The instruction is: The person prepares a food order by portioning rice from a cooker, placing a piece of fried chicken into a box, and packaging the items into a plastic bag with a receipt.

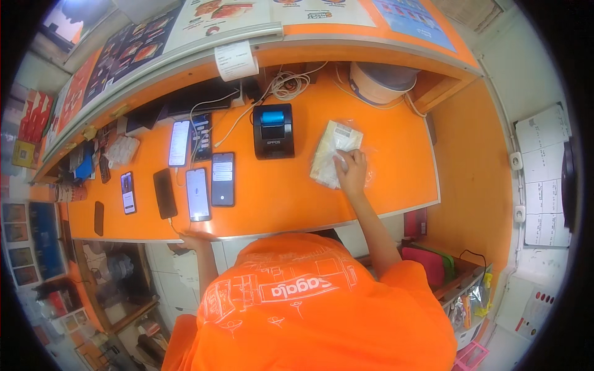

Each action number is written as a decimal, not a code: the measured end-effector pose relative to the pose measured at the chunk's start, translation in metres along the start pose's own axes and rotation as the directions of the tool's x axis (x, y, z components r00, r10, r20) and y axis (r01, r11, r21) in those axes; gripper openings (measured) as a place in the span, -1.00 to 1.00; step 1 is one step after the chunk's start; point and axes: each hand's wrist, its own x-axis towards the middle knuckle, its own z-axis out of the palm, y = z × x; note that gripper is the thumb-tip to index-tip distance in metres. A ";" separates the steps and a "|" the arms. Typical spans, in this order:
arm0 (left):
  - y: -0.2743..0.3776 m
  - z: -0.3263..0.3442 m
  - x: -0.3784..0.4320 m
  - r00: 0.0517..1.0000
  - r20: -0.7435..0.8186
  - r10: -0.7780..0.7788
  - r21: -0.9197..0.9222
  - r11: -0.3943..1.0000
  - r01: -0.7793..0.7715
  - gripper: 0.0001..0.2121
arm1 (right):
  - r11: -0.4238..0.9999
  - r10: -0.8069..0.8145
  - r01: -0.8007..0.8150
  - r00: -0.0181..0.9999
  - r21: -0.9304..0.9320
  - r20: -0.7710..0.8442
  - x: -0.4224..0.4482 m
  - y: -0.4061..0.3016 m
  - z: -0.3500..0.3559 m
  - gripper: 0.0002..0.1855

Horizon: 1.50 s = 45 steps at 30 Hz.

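Note:
My right hand (351, 171) is over a flat packet (327, 146) in a clear plastic bag, its thumb and fingers pinching the crumpled plastic. The packet is pale yellow and white with a printed face, lying on the orange counter (260, 195). Down at the counter's front edge is my left hand (197, 241), close to a white charging cable (172, 227); its grip is too unclear to tell. Left of the packet stands a black receipt printer (274, 132) with a blue part on top. Several smartphones lie further left, among them one with a lit white screen (198, 195).
A raised orange shelf (325, 44) runs along the back, a paper receipt (235, 60) hanging from it. Under it are coiled white cables (290, 86) and a round tub (383, 83). An orange side panel (473, 171) closes the right. Below it stands an open drawer or box (457, 287).

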 end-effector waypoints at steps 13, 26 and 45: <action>-0.003 0.010 -0.011 0.942 -0.289 0.170 0.327 0.943 -0.070 -0.28 | 0.999 0.023 -0.023 1.000 0.031 -0.012 0.008 0.005 0.001 -0.70; -0.037 -0.034 0.024 0.912 -0.159 0.378 0.262 0.907 -0.330 -0.37 | 0.997 -0.013 0.015 0.999 0.070 -0.033 0.007 0.008 0.004 -0.66; 0.010 0.007 -0.028 0.936 -0.329 0.126 0.288 0.957 -0.028 -0.25 | 0.637 -0.152 0.758 -0.059 0.143 0.987 0.222 -0.223 -0.152 -0.67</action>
